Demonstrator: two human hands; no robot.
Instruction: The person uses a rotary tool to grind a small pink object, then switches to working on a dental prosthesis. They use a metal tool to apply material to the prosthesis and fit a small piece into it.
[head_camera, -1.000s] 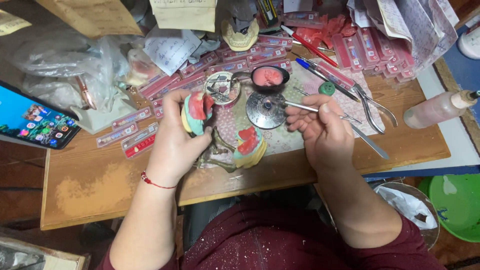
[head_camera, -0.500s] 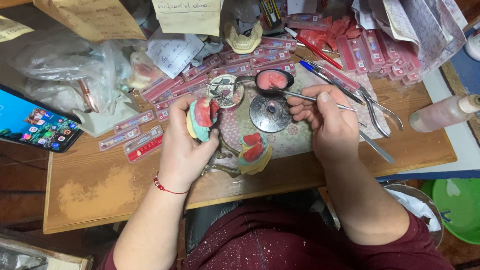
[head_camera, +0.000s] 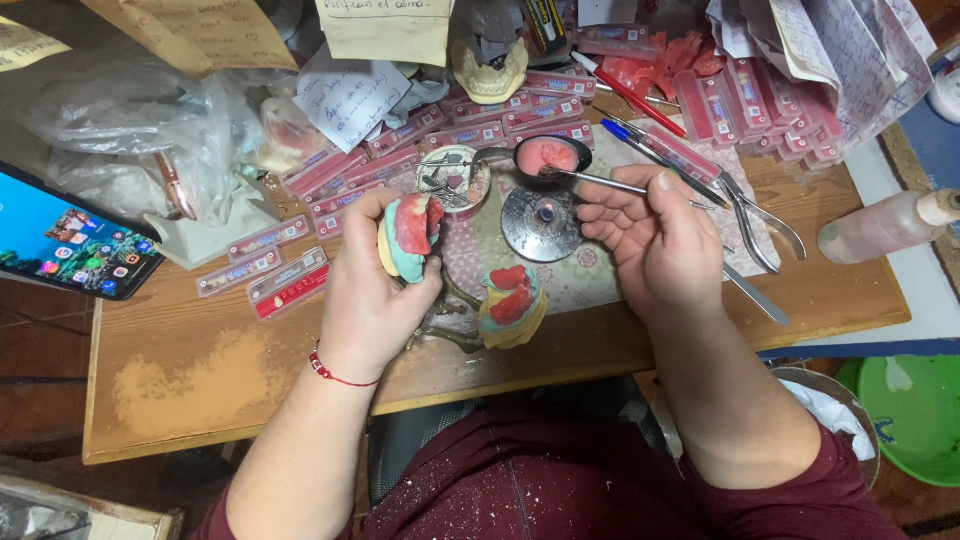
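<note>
My left hand (head_camera: 372, 290) grips a dental cast (head_camera: 408, 236) in teal and yellow with red wax on it, held upright over the wooden bench. My right hand (head_camera: 650, 235) holds a thin metal spatula (head_camera: 600, 182); its tip reaches into a small black ladle of pink wax (head_camera: 549, 156). A round metal burner (head_camera: 541, 223) sits just below the ladle. A second cast with red wax (head_camera: 512, 303) rests on a metal frame between my hands.
A phone (head_camera: 70, 240) with a lit screen lies at the left edge. Plastic bags (head_camera: 130, 120), several strips of pink tooth cards (head_camera: 440, 135), pliers (head_camera: 755, 215), a plaster model (head_camera: 490, 75), a bottle (head_camera: 885, 225) and a green bowl (head_camera: 915, 420) surround the work area.
My right hand has moved up and away from me, bringing the spatula tip from near the burner into the ladle of pink wax. My left hand keeps the cast in about the same place.
</note>
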